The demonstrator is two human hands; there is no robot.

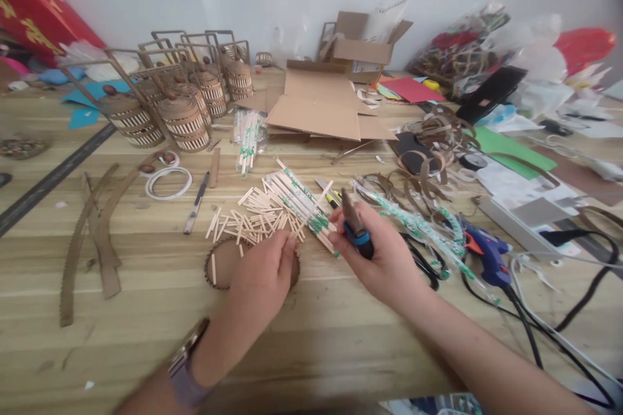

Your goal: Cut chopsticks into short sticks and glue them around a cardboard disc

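Observation:
My left hand is closed in a pinch on one end of a thin wooden chopstick, which slants up to the right. My right hand is wrapped round a pair of pliers with dark jaws and a blue-and-black handle; the jaws point up and away from me. Partly hidden under my left hand lies a round cardboard base with a ridged rim and a few sticks in it. Just beyond is a heap of short cut sticks, beside several chopsticks in green-printed wrappers.
Basket-like lidded pots with tall handles stand at the back left. A cutter knife and white tape ring lie left. Flattened cardboard is behind. A blue glue gun with cables and a power strip lie right.

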